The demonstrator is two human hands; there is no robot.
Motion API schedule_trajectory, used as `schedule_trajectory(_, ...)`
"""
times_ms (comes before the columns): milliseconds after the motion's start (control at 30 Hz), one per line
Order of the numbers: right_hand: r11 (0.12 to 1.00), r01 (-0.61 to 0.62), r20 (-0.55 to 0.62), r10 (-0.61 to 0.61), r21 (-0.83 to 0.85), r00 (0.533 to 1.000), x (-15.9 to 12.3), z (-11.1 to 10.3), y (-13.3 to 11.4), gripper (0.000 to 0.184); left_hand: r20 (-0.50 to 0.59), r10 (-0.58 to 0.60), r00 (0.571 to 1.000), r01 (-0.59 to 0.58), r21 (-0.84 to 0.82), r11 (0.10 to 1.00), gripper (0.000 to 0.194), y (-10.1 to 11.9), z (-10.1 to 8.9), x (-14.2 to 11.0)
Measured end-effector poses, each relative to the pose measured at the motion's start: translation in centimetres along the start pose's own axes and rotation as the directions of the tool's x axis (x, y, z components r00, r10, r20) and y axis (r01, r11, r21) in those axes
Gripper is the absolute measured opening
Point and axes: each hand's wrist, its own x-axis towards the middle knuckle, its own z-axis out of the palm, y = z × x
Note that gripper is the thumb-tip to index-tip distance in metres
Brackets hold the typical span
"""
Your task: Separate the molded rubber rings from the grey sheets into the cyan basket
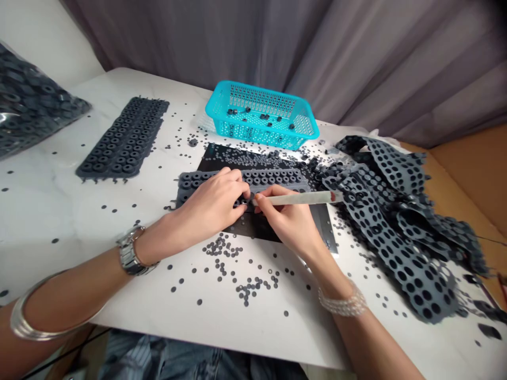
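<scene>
A dark grey moulded rubber sheet (273, 177) with rows of round, holed bumps lies on a black board (253, 227) in front of me. My left hand (216, 198) rests over the sheet, its fingers curled and thumb and forefinger closed at its near edge. My right hand (291, 216) grips a pen-like tool wrapped in pale tape (304, 198), with a reddish mark near its back end. The tool's tip meets the sheet close to my left fingertips; the exact contact point is hidden by the fingers.
A turquoise basket (257, 138) behind the board holds several small black rubber pieces. Another moulded sheet (122, 140) lies at left, near a clear bag (35, 100) of rubber parts. Punched-out sheets (388, 237) are heaped at right. Small dark discs (249, 290) are scattered over the white table.
</scene>
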Motion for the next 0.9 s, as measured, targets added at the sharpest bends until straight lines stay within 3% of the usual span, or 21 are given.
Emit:
schedule_trajectory(133,0.993,0.008,-0.029,-0.012,-0.116,1.000,0.2,0.3,-0.9,0.022,0.024,-0.038,0.999,0.040,-0.102,0.994,0.011,0.2,-1.0,0.1)
schedule_trajectory(233,0.991,0.007,-0.042,-0.013,-0.135,0.999,0.3,0.4,-1.2,0.023,0.010,-0.156,0.988,0.150,-0.342,0.928,0.010,0.1,-2.9,0.3)
schedule_trajectory(300,0.997,-0.017,-0.037,0.014,-0.080,0.999,0.3,0.3,-1.1,0.024,0.003,-0.284,0.959,0.241,-0.537,0.808,0.013,-0.2,-3.9,0.4)
schedule_trajectory(367,0.998,-0.066,-0.047,0.066,0.003,0.997,0.2,-0.1,-0.8,0.024,0.074,-0.381,0.922,0.326,-0.683,0.654,0.016,-0.3,-4.3,0.5)
schedule_trajectory(433,0.992,-0.093,-0.103,0.101,0.080,0.990,0.1,-0.6,-0.6,0.024,0.190,-0.409,0.892,0.400,-0.755,0.521,0.014,0.0,-4.1,0.6)
schedule_trajectory(500,0.991,-0.060,-0.188,0.082,0.119,0.979,0.0,-1.1,-0.4,0.023,0.258,-0.396,0.881,0.432,-0.778,0.456,0.015,0.5,-3.6,0.6)
schedule_trajectory(633,0.998,0.057,-0.230,-0.058,-0.009,0.971,-0.3,-2.0,-0.6,0.021,0.249,-0.372,0.894,0.419,-0.759,0.498,0.022,1.5,-3.1,0.6)
schedule_trajectory(767,0.962,0.181,-0.099,-0.205,-0.206,0.974,-0.8,-2.3,-1.3,0.021,0.180,-0.342,0.922,0.353,-0.752,0.556,0.022,1.8,-2.8,0.3)
schedule_trajectory(900,0.892,0.343,-0.020,-0.365,-0.293,0.931,-1.1,-2.4,-1.4,0.018,0.097,-0.327,0.940,0.287,-0.745,0.602,0.020,2.0,-2.4,0.0)
